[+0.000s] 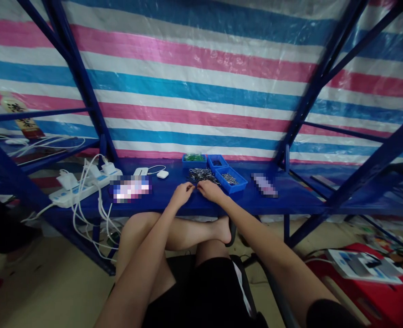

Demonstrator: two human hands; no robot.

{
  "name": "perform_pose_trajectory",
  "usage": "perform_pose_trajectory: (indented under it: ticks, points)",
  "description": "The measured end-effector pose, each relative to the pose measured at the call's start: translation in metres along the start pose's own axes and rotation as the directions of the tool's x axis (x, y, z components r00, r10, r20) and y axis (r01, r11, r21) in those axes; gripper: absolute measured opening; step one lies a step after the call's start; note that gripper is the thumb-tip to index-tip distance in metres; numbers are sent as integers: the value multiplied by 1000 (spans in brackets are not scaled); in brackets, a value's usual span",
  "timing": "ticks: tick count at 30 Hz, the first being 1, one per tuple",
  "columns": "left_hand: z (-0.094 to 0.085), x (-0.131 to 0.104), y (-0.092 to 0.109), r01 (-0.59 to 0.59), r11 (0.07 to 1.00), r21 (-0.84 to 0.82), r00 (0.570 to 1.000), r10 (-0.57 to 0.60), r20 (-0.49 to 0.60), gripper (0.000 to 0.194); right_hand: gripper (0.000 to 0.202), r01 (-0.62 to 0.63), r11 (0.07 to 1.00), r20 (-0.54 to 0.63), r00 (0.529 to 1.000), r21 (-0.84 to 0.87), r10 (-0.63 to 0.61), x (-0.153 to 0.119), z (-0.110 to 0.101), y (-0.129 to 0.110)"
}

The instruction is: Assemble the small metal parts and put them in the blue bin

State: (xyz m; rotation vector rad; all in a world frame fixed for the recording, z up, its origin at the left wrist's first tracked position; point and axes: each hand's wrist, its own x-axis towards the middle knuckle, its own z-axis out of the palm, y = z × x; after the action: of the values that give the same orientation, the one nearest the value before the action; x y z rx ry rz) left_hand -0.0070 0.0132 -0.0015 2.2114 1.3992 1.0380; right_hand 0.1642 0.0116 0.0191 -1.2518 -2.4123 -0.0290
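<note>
My left hand (182, 193) and my right hand (209, 190) are close together over the front of the blue table (256, 205). Both have their fingers pinched, and whatever is between the fingertips is too small to make out. Just beyond them lies a loose pile of small dark and silvery pieces (201, 174). To the right of the pile is a blue bin (241, 186) with silvery, screw-like pieces (229, 178) in it. Behind stand a smaller blue bin (217, 157) with dark contents and another blue bin (185, 164) holding green pieces (194, 157).
A white power strip (74, 191) with plugs and tangled cables occupies the table's left end. Near it are a pixelated phone-like object (131, 189) and a small white case (162, 174). Another pixelated object (264, 185) lies to the right. Blue metal uprights (305, 98) frame both sides.
</note>
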Motion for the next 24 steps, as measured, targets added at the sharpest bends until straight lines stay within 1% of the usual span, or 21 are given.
perform_pose_trajectory:
  ticks: [2,4,5,7,8,9,11,13,14,15,17,19,20,21,23,24]
  points:
    - [0,0,-1,19,1000,-7,1000,-19,-12,27,14,-21,999,1,1000,-39,21,14,-14,9]
    - [1,0,-3,27,1000,10,1000,-27,-14,27,15,-152,985,-47,988,-81,148,31,-31,25]
    - [1,0,-3,24,999,32,1000,-24,-11,26,17,-239,967,-85,969,-91,232,40,-41,35]
    - [2,0,-3,7,995,101,1000,-7,-6,25,22,-439,895,-162,892,-83,422,55,-58,56]
    - [2,0,-3,-5,990,144,1000,5,-4,24,25,-471,879,-179,874,-81,452,60,-64,65]
    - [2,0,-3,-13,982,190,1000,14,-3,24,26,-484,871,-186,866,-81,464,63,-69,73]
    - [2,0,-1,-16,961,277,1000,16,1,24,27,-513,853,-203,849,-97,488,64,-73,83]
    - [2,-1,0,-2,939,343,1000,-1,10,25,26,-504,856,-194,856,-116,478,60,-70,82]
    - [2,-1,1,9,930,366,1000,-15,13,25,26,-484,866,-177,869,-123,461,57,-66,78]
    - [2,-1,2,20,923,383,999,-28,15,26,26,-444,886,-149,893,-133,425,54,-61,72]
    - [3,-2,4,41,914,403,999,-51,12,27,26,-346,927,-90,937,-147,336,47,-49,55]
    - [3,-2,5,49,908,415,998,-58,10,27,26,-182,966,0,983,-184,186,43,-36,34]
    - [3,-2,5,49,905,422,998,-58,9,27,26,-115,974,56,990,-195,128,40,-30,24]
    - [2,-2,5,46,902,429,998,-56,11,27,25,-76,976,97,990,-205,98,38,-24,15]
    - [2,-2,5,39,897,439,999,-49,13,26,25,-37,975,166,983,-218,75,35,-13,1]
    - [2,-2,5,37,896,443,999,-48,13,25,26,-42,973,175,981,-226,83,33,-8,-4]
